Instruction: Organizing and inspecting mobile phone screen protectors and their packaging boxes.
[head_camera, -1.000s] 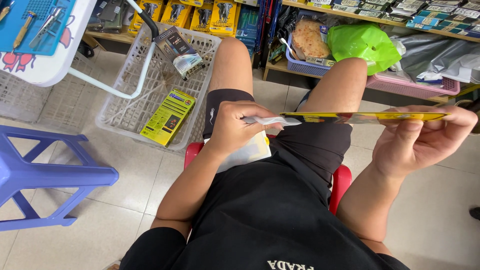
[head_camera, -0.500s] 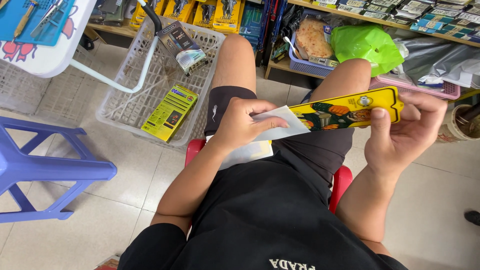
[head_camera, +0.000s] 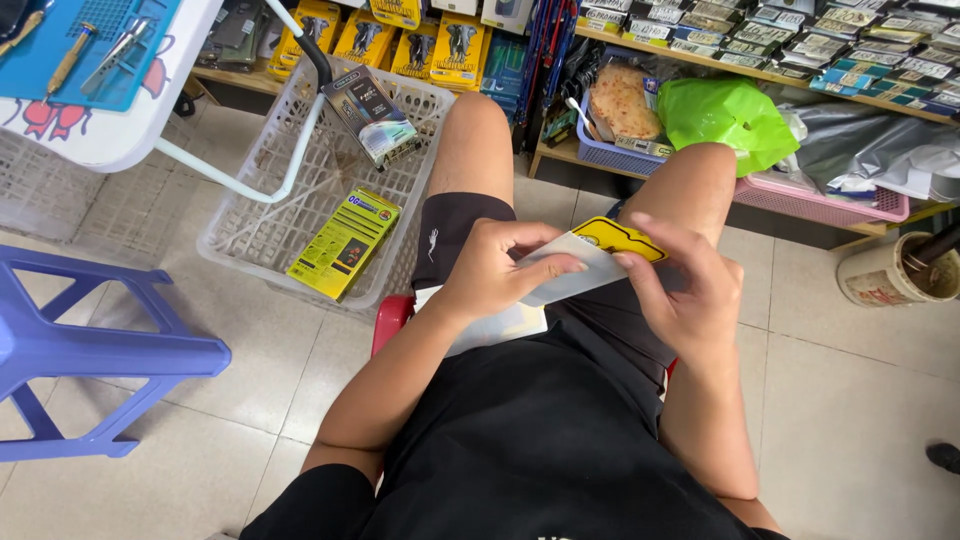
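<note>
The left hand (head_camera: 495, 270) and right hand (head_camera: 685, 290) meet over the lap, both pinching a flat yellow package (head_camera: 612, 240) with a white sleeve (head_camera: 565, 275) drawn partly out of it. Under the left wrist a white sheet (head_camera: 490, 325) lies on the thigh. Beyond the left hand, a white plastic basket (head_camera: 250, 235) on the tiled floor holds a yellow box (head_camera: 345, 243).

views: 1 | head-worn | faces steeply down | close over lap | floor, shelves at edges
</note>
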